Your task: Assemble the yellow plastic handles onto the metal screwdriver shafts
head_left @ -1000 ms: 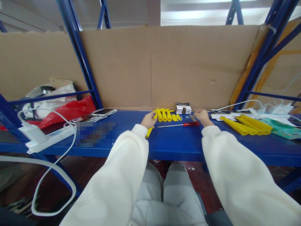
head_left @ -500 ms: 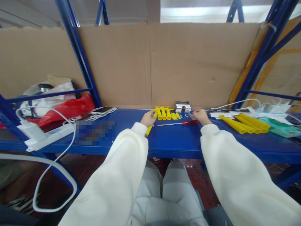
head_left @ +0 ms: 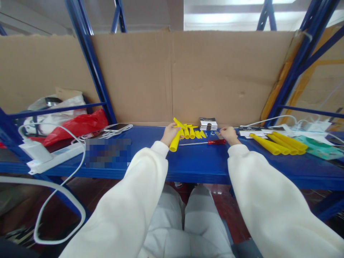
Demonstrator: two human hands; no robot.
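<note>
My left hand [head_left: 168, 134] is closed around a yellow tapered tube [head_left: 174, 144], its wide end tilted down toward me. A slanting yellow part shows at its upper end; I cannot tell whether it belongs to this tube. Just right of it, similar yellow tubes [head_left: 191, 134] lie in a row, with several small yellow pieces [head_left: 200, 134] beside them. My right hand [head_left: 229, 134] pinches a small flat greyish piece [head_left: 219, 135], too small to name. Below that hand's fingertips lies a screwdriver with a red handle [head_left: 216, 142], its shaft pointing left.
Behind the pieces stands a clipped stack of cards [head_left: 208, 124] against the cardboard wall [head_left: 172, 79]. More yellow tapered tubes [head_left: 279, 143] lie right, by a green packet [head_left: 319, 147]. Left are a phone with cable [head_left: 118, 128], a power strip [head_left: 56, 154] and a red bag [head_left: 77, 125].
The yellow tube in my left hand has swung and tilted, so more of its wide end faces me. My right hand stays at nearly the same spot with the greyish piece.
</note>
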